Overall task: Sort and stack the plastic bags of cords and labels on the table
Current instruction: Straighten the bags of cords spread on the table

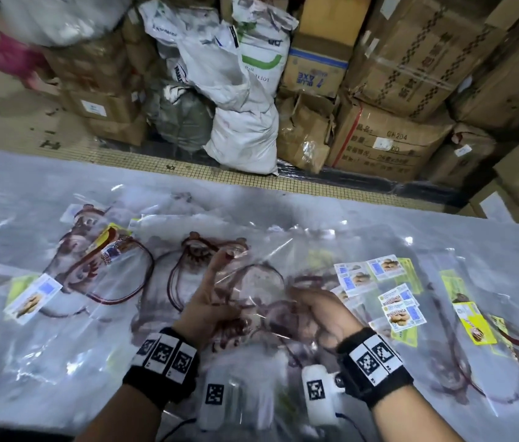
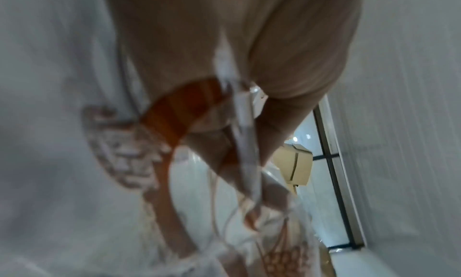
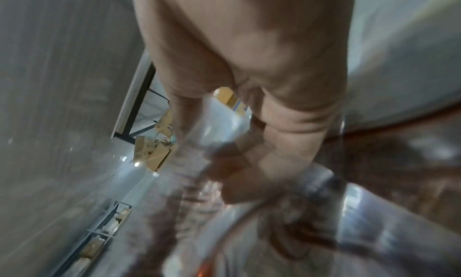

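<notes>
Many clear plastic bags of dark red cords and printed labels lie spread over the cloth-covered table (image 1: 12, 193). In the middle, both hands lift one clear bag (image 1: 261, 282) with red cord inside. My left hand (image 1: 216, 298) pinches its left edge, one finger pointing straight up. My right hand (image 1: 319, 311) has its fingers curled round the bag's right side. The left wrist view shows the left hand (image 2: 237, 54) pinching a fold of the bag (image 2: 244, 123). In the blurred right wrist view, the right hand (image 3: 249, 64) curls into the plastic (image 3: 224, 123). Bags with overlapping labels (image 1: 389, 291) lie just right of my hands.
More bags lie at the left (image 1: 98, 266) and far right (image 1: 475, 320). Beyond the table's far edge stand stacked cardboard boxes (image 1: 395, 74) and white sacks (image 1: 239, 90). Bare cloth shows along the far left of the table.
</notes>
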The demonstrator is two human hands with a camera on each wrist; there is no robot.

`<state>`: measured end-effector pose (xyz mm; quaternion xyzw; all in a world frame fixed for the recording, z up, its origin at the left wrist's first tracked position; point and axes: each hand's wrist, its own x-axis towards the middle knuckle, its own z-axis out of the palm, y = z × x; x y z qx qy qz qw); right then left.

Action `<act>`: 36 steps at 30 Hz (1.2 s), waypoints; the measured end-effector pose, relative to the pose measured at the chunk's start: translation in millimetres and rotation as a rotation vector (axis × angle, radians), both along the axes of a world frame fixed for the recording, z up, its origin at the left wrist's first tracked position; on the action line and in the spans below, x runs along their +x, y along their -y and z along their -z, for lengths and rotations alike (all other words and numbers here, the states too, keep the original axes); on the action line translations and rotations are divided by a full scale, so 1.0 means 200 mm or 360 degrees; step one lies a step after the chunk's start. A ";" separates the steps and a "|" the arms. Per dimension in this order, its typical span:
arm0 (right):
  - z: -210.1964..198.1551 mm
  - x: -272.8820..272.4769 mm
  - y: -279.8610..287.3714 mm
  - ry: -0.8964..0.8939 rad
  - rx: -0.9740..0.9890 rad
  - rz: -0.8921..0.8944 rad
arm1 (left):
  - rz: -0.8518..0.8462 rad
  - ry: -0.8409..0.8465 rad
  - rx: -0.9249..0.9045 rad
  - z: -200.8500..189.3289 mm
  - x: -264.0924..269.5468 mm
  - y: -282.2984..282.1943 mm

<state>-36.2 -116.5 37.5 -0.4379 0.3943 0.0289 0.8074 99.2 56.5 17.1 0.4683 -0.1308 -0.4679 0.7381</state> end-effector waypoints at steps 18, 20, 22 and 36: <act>0.12 0.08 0.02 -0.0102 -0.0460 -0.0100 | -0.0076 0.1434 0.2338 0.09 0.23 -0.17; 0.11 0.08 0.03 -0.0077 -0.0418 -0.0111 | -0.0080 0.1339 0.2347 0.06 0.27 -0.18; 0.10 0.07 0.04 -0.0012 -0.0383 -0.0097 | -0.0108 0.1122 0.2251 0.06 0.32 -0.20; 0.17 0.11 0.07 -0.0018 -0.0546 0.0003 | -0.0187 0.1348 0.2182 0.05 0.27 -0.15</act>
